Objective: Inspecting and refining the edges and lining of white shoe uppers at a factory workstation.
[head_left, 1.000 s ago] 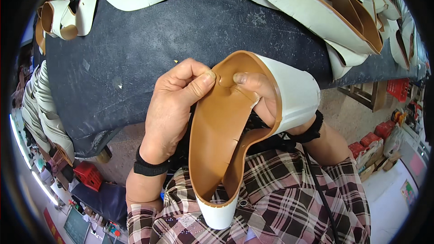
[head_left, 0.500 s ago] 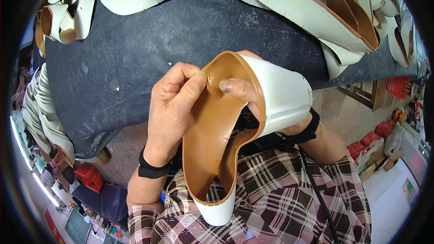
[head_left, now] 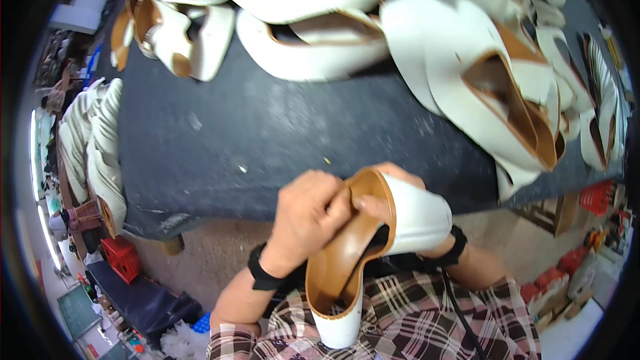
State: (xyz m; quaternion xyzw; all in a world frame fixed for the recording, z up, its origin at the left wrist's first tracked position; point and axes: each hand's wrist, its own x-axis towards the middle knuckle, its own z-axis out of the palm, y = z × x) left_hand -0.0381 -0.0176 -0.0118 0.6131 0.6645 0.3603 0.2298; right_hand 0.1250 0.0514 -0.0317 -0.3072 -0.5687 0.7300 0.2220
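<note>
A shoe upper, white outside with a tan lining, is held between my two hands in front of my chest. My left hand is closed on its far tan-bound edge, fingers curled and knuckles up. My right hand grips the same part from the right, its thumb inside on the lining and its other fingers behind the white outside. The narrow end of the upper hangs down toward my plaid shirt. What the left fingertips pinch at the edge is hidden.
A dark, scuffed table covering spreads before me. White uppers lie along its far side, with a larger heap at the right. Stacked white pieces hang at the left, above a red crate. Red containers stand at the right.
The view has tilted up, showing more of the far uppers. My left hand has rolled over from an open-sided pinch to a tighter curl at the edge. Both hands still hold the upper.
</note>
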